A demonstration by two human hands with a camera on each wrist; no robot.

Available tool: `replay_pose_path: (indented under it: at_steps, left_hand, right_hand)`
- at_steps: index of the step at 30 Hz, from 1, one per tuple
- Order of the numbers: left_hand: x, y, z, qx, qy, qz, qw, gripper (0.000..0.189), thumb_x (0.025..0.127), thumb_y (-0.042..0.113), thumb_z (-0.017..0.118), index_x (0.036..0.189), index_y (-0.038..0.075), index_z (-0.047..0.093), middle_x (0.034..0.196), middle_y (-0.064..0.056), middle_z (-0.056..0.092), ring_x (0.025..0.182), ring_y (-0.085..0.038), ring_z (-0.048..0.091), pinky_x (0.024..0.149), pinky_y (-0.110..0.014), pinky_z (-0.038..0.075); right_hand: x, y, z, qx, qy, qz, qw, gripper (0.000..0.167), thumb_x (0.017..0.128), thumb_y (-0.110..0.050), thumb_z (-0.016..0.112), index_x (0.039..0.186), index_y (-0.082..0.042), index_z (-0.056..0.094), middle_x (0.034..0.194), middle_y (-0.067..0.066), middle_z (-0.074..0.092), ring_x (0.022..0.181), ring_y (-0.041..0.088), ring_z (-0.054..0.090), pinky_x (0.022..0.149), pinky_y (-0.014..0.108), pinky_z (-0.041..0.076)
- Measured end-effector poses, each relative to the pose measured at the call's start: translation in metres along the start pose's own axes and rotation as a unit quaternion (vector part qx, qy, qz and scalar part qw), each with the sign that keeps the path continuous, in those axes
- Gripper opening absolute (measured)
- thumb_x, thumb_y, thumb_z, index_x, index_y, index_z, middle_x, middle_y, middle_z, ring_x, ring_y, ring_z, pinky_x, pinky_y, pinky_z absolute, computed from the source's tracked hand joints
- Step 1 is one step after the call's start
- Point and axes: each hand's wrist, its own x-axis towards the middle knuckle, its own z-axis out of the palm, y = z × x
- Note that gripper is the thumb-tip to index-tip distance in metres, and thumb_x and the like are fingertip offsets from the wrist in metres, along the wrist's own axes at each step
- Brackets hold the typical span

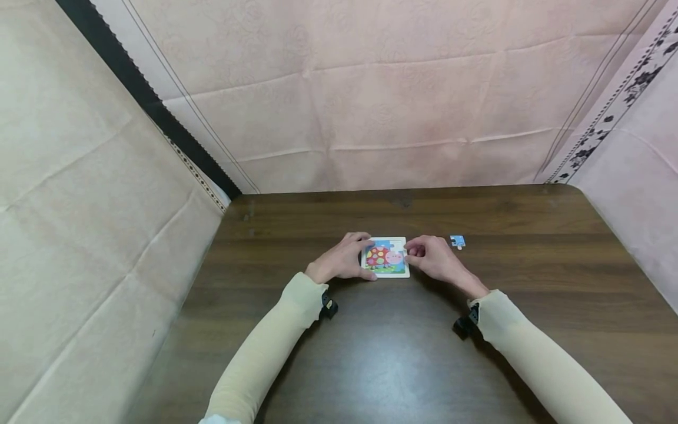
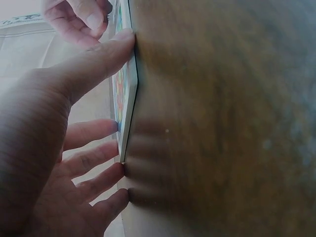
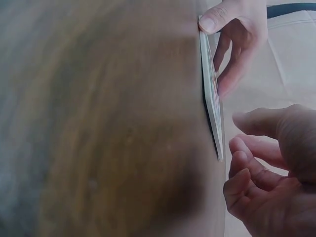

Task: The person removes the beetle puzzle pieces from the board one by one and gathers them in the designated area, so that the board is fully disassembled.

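Note:
A small white-framed jigsaw puzzle [image 1: 385, 257] lies flat on the table, its picture showing a red, spotted, pink-faced figure on blue and green. My left hand [image 1: 344, 257] holds its left side, thumb at the near edge and fingers at the left and far edges. Close by the right edge is my right hand [image 1: 435, 258], fingers bent. In the right wrist view a gap separates that hand's thumb [image 3: 256, 121] from its forefinger, and I see nothing between them. A loose blue puzzle piece [image 1: 458, 241] lies to the right, beyond the right hand.
The puzzle sits on a brown wooden table [image 1: 381, 353]. Pale cloth [image 1: 371, 106] hangs behind the table's far edge, with more cloth at both sides. Each wrist carries a small black camera; one is the right wrist camera [image 1: 464, 327].

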Motion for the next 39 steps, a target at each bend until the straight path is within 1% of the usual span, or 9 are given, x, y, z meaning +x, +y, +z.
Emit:
replay_pose_path:
  at_steps: [6, 12, 16, 22, 25, 32, 39]
  left_hand:
    - [0.0, 0.002, -0.001, -0.001, 0.003, 0.004, 1.0, 0.091, 0.09, 0.05, 0.089, 0.165, 0.017, 0.049, 0.177, -0.006, 0.035, 0.16, -0.029, 0.032, 0.128, -0.053, 0.043]
    - [-0.001, 0.004, -0.002, -0.002, 0.003, 0.003, 1.0, 0.091, 0.09, 0.049, 0.089, 0.165, 0.017, 0.049, 0.177, -0.006, 0.035, 0.16, -0.029, 0.032, 0.128, -0.053, 0.044]
    - [-0.001, 0.004, -0.003, -0.001, 0.002, 0.002, 1.0, 0.09, 0.09, 0.049, 0.089, 0.165, 0.017, 0.049, 0.177, -0.006, 0.035, 0.159, -0.029, 0.032, 0.127, -0.053, 0.044]
    - [0.0, 0.003, -0.002, 0.001, 0.003, 0.001, 1.0, 0.09, 0.09, 0.049, 0.089, 0.165, 0.018, 0.049, 0.176, -0.006, 0.035, 0.158, -0.029, 0.033, 0.127, -0.053, 0.044]
    - [0.0, 0.003, -0.002, 0.002, 0.002, 0.001, 1.0, 0.087, 0.09, 0.049, 0.089, 0.163, 0.021, 0.051, 0.176, -0.006, 0.035, 0.158, -0.029, 0.032, 0.127, -0.054, 0.044]
    - [-0.001, 0.005, -0.001, 0.003, -0.013, 0.006, 0.9999, 0.072, 0.092, 0.047, 0.087, 0.158, 0.034, 0.059, 0.176, -0.007, 0.032, 0.159, -0.03, 0.029, 0.125, -0.059, 0.044]
    - [-0.002, 0.006, -0.001, 0.008, -0.014, 0.005, 0.9999, 0.069, 0.093, 0.044, 0.087, 0.156, 0.036, 0.061, 0.176, -0.007, 0.032, 0.158, -0.031, 0.028, 0.125, -0.058, 0.044]
  right_hand:
    - [0.004, -0.002, 0.003, -0.016, -0.009, -0.008, 0.9998, 0.029, 0.099, -0.011, 0.079, 0.125, 0.001, 0.077, 0.098, 0.012, 0.07, 0.084, 0.021, 0.059, 0.076, 0.03, 0.048]
    - [0.007, -0.003, 0.003, -0.032, -0.026, 0.0, 0.9992, 0.03, 0.098, -0.011, 0.081, 0.125, 0.001, 0.077, 0.1, 0.013, 0.069, 0.089, 0.023, 0.058, 0.079, 0.032, 0.046]
    - [0.008, -0.003, 0.004, -0.034, -0.033, 0.001, 0.9989, 0.033, 0.099, -0.014, 0.081, 0.128, 0.001, 0.077, 0.101, 0.014, 0.068, 0.09, 0.024, 0.058, 0.079, 0.033, 0.046]
    - [0.011, -0.004, 0.005, -0.035, -0.035, 0.0, 0.9988, 0.031, 0.099, -0.013, 0.081, 0.126, 0.0, 0.078, 0.101, 0.014, 0.067, 0.09, 0.025, 0.057, 0.079, 0.033, 0.045]
    - [0.012, -0.003, 0.007, -0.036, -0.037, 0.003, 0.9986, 0.03, 0.099, -0.014, 0.081, 0.126, -0.001, 0.078, 0.102, 0.014, 0.068, 0.092, 0.025, 0.058, 0.08, 0.034, 0.046]
    - [0.012, -0.004, 0.007, -0.041, -0.039, 0.014, 0.9983, 0.029, 0.1, -0.014, 0.08, 0.126, 0.0, 0.078, 0.105, 0.015, 0.068, 0.093, 0.026, 0.059, 0.081, 0.035, 0.048]
    - [0.015, -0.005, 0.007, -0.03, -0.053, 0.032, 0.9977, 0.028, 0.101, -0.014, 0.079, 0.126, -0.001, 0.077, 0.106, 0.015, 0.066, 0.095, 0.027, 0.058, 0.083, 0.038, 0.049]
